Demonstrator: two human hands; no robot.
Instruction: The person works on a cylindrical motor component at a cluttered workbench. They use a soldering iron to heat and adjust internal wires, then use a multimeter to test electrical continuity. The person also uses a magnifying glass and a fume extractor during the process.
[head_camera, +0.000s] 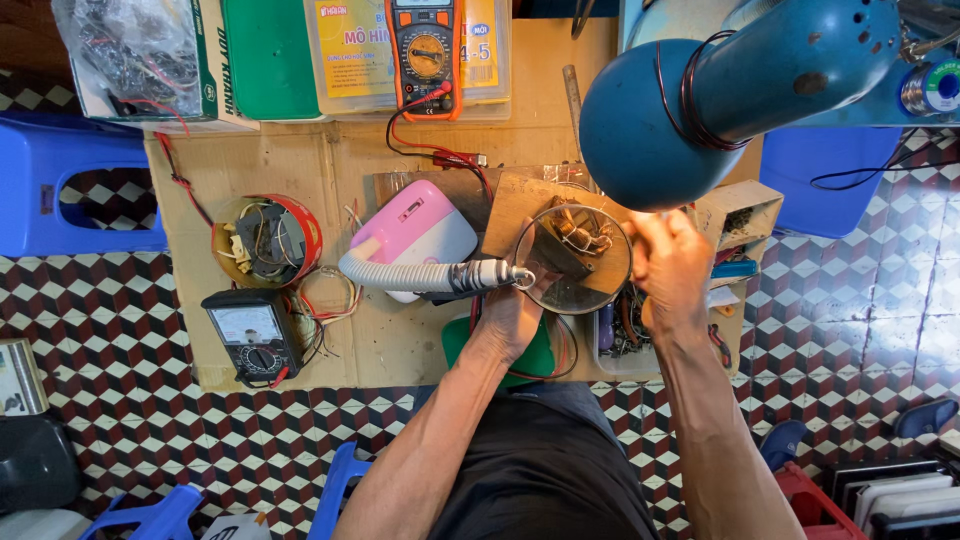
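At the far left stands a blue plastic stool (60, 185) on the floor of small checked tiles (120, 400). Next comes the flat sheet of brown cardboard (330, 160) that covers my work place. On it lies a round red tin (268, 240), full of loose wires and small parts, and below it a black analog meter (248, 335) with a pale dial window. At the top edge rests an orange and black digital multimeter (425, 55), and its red and black leads run down over the cardboard. In the middle sits a pink and white rounded plastic box (420, 232), and from it goes a ribbed grey hose (400, 274) that ends in a metal tip.

My left hand (512, 318) comes up from below, and its fingers close around the lower edge of a magnifying lens (572, 258), a clear round glass in a thin metal ring, just beside the hose tip. Through the lens I see a brown part with copper-coloured windings, a little blurred. My right hand (672, 272) is at the right rim of the lens, the fingers curled; whether they pinch something I cannot tell. Above it hangs the smooth blue metal shade of a desk lamp (690, 110), with dark wire wound around its neck.
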